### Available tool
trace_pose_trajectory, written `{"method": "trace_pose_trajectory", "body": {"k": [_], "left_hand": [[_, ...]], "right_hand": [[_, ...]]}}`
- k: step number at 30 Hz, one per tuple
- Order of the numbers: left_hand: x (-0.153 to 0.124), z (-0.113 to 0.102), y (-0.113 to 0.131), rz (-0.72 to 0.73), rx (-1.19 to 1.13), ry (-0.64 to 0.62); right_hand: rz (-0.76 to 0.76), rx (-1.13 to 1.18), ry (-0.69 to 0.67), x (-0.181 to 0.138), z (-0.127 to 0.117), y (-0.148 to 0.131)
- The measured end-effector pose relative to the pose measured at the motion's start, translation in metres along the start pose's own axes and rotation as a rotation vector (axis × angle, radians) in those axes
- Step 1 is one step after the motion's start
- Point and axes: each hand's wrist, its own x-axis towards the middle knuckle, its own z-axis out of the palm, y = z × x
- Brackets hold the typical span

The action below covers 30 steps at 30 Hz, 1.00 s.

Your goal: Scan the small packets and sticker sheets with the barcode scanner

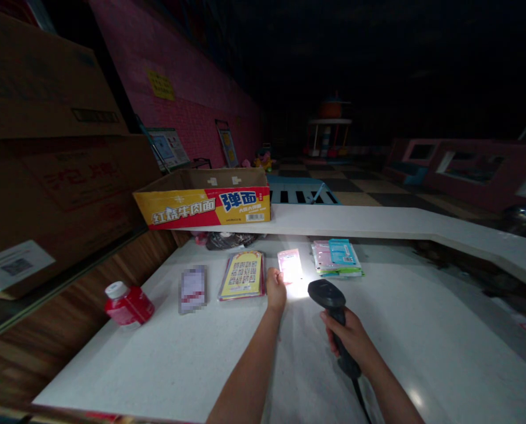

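Along the left side of the area, a pink wall (209, 112) recedes into a dark background. In front of it, a white counter (192, 365) forms the main working surface. A raised white ledge (355, 221) borders the counter's far side. At the far left, two brown cardboard boxes (77, 194) are stacked one above the other. A red and yellow noodle carton (201, 206) stands on the left end of the ledge, its top open.

A black handheld scanner (327, 292) is located above the counter, right of centre. The right hand (351, 335) is wrapped around its handle; a cable (360, 400) leads downward from the handle's base. The scanner head is directed forward.

A stack of yellow-faced sheets (244, 275) lies left of centre. A pile of pink and blue packets (338, 257) lies to the right, near the ledge. A red bottle (130, 306) with a white cap is positioned near the counter's left edge. A flat rectangular item (193, 288), obscured by pixelation, lies between bottle and sheets.

The left hand (275, 287), fingers curled, pinches the lower left edge of a brightly lit packet (290, 265). This packet is located between sheets and pile; glare hides its printed details.
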Motion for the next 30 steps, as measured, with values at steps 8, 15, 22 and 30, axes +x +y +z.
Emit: {"method": "trace_pose_trajectory", "body": {"k": [8, 15, 22, 30], "left_hand": [[0.000, -0.003, -0.001, 0.070, -0.019, -0.032], [-0.001, -0.003, -0.003, 0.060, 0.005, -0.032], [-0.003, -0.003, 0.003, 0.048, 0.012, -0.036], [-0.012, -0.004, 0.022, 0.116, 0.093, -0.087]], "right_hand": [[0.012, 0.012, -0.021, 0.003, -0.001, 0.000], [0.048, 0.106, -0.026, 0.017, -0.008, 0.004], [0.102, 0.557, -0.163, 0.044, -0.035, 0.026], [0.132, 0.770, -0.218, 0.052, -0.045, 0.040]]}}
